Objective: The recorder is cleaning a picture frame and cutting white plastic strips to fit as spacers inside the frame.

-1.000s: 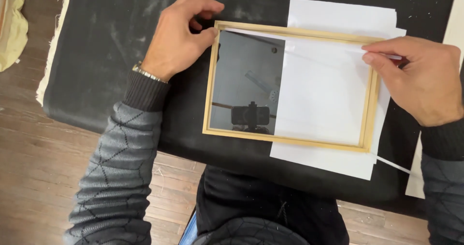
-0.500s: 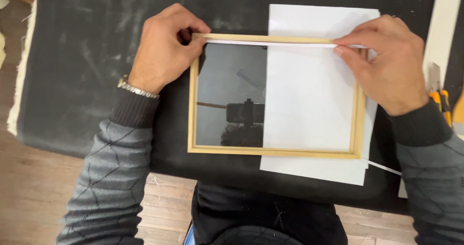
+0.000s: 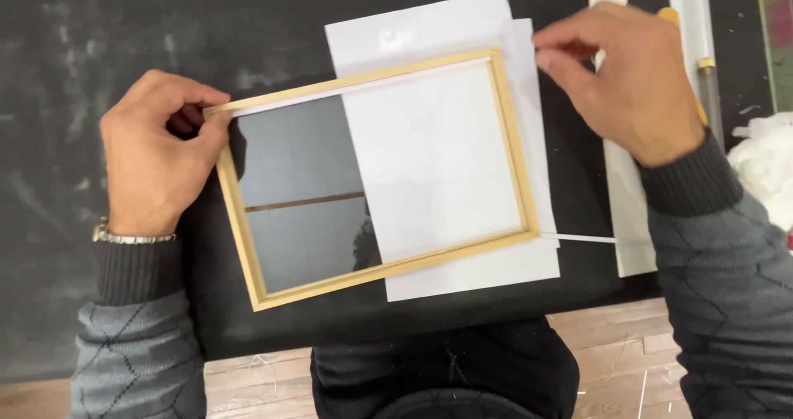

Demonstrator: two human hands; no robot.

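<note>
the wooden frame lies tilted on the black mat, its right half over white paper sheets. bare mat lies open left of and above the frame; its lower edge runs close to the mat's near edge. the left hand pinches the frame's upper left corner. the right hand, just beyond the upper right corner, pinches closed on something too thin to make out.

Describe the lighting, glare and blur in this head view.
Head view: even, soft light; the glass in the wooden frame mirrors dark shapes instead of glaring; the white paper is bright, nearly washed out; both the left hand and the right hand look sharp, with little blur.
</note>
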